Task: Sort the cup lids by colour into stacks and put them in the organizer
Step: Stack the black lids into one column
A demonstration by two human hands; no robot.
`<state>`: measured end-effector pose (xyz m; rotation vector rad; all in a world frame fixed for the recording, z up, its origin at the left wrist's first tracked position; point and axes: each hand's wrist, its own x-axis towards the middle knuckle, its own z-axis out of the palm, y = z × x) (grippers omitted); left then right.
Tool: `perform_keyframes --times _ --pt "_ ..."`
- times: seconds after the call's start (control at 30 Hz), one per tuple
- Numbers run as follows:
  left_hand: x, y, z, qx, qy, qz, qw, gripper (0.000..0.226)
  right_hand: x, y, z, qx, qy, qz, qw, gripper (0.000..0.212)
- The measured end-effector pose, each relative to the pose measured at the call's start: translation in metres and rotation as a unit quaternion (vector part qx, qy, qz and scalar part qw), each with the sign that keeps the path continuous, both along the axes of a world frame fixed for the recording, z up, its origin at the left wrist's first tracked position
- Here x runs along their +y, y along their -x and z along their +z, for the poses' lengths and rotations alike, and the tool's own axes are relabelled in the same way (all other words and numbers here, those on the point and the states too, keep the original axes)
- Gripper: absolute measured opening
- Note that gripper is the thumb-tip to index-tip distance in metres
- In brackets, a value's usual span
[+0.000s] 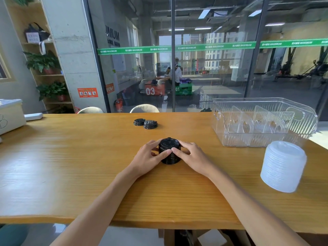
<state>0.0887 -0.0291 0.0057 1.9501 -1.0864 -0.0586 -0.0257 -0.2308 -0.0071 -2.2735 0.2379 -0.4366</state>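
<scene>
Black lid stack point(169, 151), upright on bench point(71, 157): left hand point(149, 158), right hand point(191, 154) cupping sides. Square edges evenly; stray black lids point(145, 123) still to add.

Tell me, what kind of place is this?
Probably a gym's lounge or office. Behind the glass wall with its green MAXIMUM banner are numbered jump boxes, and potted plants fill a shelf.

Both forearms are bare from the lower edge of the picture up to the wrists. The left hand point(148, 157) and the right hand point(192, 155) wear nothing. The fingernails are short and plain.
</scene>
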Motion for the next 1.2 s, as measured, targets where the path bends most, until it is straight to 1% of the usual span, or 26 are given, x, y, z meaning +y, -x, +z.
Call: perform_keyframes --times 0.13,0.23,0.3,0.43,0.53,0.57,0.67,0.7,0.77,0.87,0.97,1.07,1.2 --pt "-0.001 0.001 0.001 -0.007 -0.006 0.001 1.000 0.064 -0.001 0.000 0.000 -0.011 -0.004 0.009 1.000 0.071" --pt "0.000 0.004 0.000 -0.031 -0.022 0.014 0.999 0.071 -0.002 0.001 -0.002 -0.004 -0.010 0.003 1.000 0.076" --pt "0.001 0.006 0.000 -0.032 -0.030 0.021 0.999 0.074 -0.001 0.001 -0.001 0.003 -0.011 0.003 1.000 0.076" --pt "0.002 0.007 0.000 -0.023 -0.056 0.033 0.998 0.090 0.001 0.002 0.002 0.000 -0.021 0.004 1.000 0.066" --pt "0.001 0.005 -0.002 -0.026 -0.064 0.042 0.997 0.091 0.001 0.001 0.003 -0.004 -0.030 0.009 0.999 0.060" --pt "0.001 0.004 -0.002 -0.026 -0.062 0.043 0.997 0.090 0.000 0.000 0.003 -0.005 -0.036 0.011 0.999 0.063" --pt "0.003 0.002 -0.001 -0.034 -0.065 0.051 0.996 0.091 -0.001 -0.004 0.005 -0.002 -0.080 0.010 0.997 0.081" --pt "0.003 0.001 0.000 -0.039 -0.068 0.054 0.995 0.092 -0.002 -0.006 0.007 -0.002 -0.101 0.004 0.995 0.084" --pt "0.004 0.000 0.001 -0.050 -0.077 0.058 0.994 0.094 -0.002 -0.013 0.010 -0.010 -0.126 -0.006 0.992 0.080" --pt "0.008 -0.006 0.000 -0.067 -0.087 0.064 0.992 0.094 -0.001 -0.031 0.014 -0.016 -0.090 -0.024 0.996 0.070" --pt "0.013 -0.015 -0.003 -0.062 -0.081 0.082 0.991 0.091 0.000 -0.056 0.019 -0.010 -0.062 -0.039 0.997 0.063" --pt "0.013 -0.022 -0.006 -0.058 -0.068 0.097 0.991 0.089 -0.004 -0.082 0.022 0.001 -0.053 -0.056 0.997 0.060" --pt "0.011 -0.026 -0.008 -0.073 -0.056 0.108 0.990 0.086 -0.012 -0.115 0.027 0.018 -0.043 -0.083 0.995 0.060"
